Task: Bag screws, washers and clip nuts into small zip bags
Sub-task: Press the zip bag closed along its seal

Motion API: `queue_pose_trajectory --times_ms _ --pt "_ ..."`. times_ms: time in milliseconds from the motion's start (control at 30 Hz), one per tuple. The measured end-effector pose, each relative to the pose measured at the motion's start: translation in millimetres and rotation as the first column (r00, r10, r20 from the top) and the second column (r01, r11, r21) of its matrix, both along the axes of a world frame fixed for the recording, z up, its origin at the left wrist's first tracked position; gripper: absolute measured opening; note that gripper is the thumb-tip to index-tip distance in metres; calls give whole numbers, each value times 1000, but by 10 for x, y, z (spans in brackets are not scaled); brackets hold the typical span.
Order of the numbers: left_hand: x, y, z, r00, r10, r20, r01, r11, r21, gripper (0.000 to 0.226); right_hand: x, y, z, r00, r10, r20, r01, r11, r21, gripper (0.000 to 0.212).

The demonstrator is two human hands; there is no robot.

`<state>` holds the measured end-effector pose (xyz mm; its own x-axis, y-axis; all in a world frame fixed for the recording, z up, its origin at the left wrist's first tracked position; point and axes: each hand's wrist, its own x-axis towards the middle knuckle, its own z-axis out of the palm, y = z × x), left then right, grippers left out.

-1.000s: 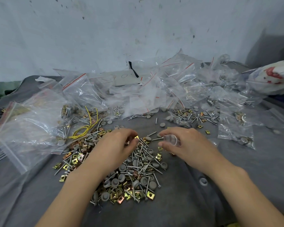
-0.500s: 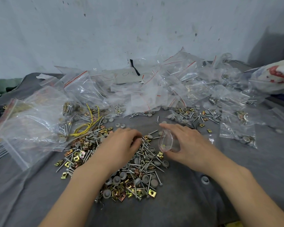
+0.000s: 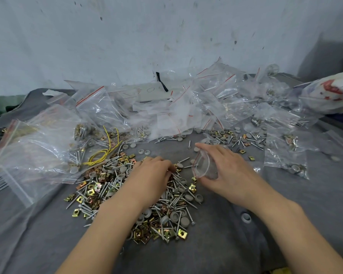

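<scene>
Pinching what, the right hand [image 3: 233,176]?

A small clear zip bag with a red seal line [image 3: 203,167], mouth gaping leftward, held between thumb and fingers just right of the loose pile of silver screws, grey round washers and brass clip nuts [image 3: 166,210] on the grey cloth [image 3: 226,246].

And the left hand [image 3: 152,176]?

Knuckles up, fingers curled down into the pile's far side. The tips are hidden, so I can't tell whether they grip anything.

Farther back?

A heap of clear zip bags [image 3: 186,107], contents hard to make out. A big clear bag [image 3: 28,151] is cut off at the left edge.
</scene>
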<state>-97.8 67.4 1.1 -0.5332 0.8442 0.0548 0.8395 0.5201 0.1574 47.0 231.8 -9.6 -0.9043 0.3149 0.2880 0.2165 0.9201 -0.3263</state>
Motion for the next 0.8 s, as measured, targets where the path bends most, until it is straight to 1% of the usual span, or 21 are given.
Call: queue_pose_trajectory --times_ms 267,333,400,433,467,500,533,567,600,633,700,767,800 --pt "-4 26 17 996 -19 91 8 992 127 29 36 31 -9 1000 -2 -25 2 1000 -7 75" --pt "-18 8 36 984 -12 177 -30 972 235 28 40 32 -8 1000 1 -28 -1 1000 -7 75" --pt "-20 -3 86 936 -23 350 -122 915 385 24 46 36 -6 1000 2 -28 -2 1000 -6 75" --pt "-20 -5 123 874 -59 482 -197 865 462 21 48 37 -5 1000 1 -29 -1 1000 -7 75" --pt "-14 -9 166 762 -136 633 -294 798 526 21 47 36 -4 999 0 -32 0 1000 -8 76" --pt "-3 -9 212 597 -247 763 -406 727 554 22 47 34 -5 999 -2 -33 1 1000 -9 76" --pt "4 -10 249 418 -365 832 -509 665 547 24 43 30 -8 1000 -2 -31 1 1000 -7 77" --pt "6 -6 280 270 -457 847 -586 620 521 27 40 27 -11 1000 -1 -27 1 1000 -4 77" --pt "4 -4 303 165 -520 838 -639 591 492 30 38 23 -15 1000 0 -22 0 1000 0 77" --pt "3 2 318 91 -559 824 -671 577 466 35 34 20 -18 1000 1 -20 -1 1000 2 77" --pt "6 9 333 7 -593 805 -698 574 428 38 26 13 -21 1000 4 -20 -4 1000 1 77" --pt "9 15 331 -24 -593 805 -706 580 406 37 19 5 -22 1000 5 -22 -5 1000 -2 77" --pt "11 16 329 -22 -590 807 -705 582 406 36 15 2 -25 1000 6 -26 -6 1000 -2 77"
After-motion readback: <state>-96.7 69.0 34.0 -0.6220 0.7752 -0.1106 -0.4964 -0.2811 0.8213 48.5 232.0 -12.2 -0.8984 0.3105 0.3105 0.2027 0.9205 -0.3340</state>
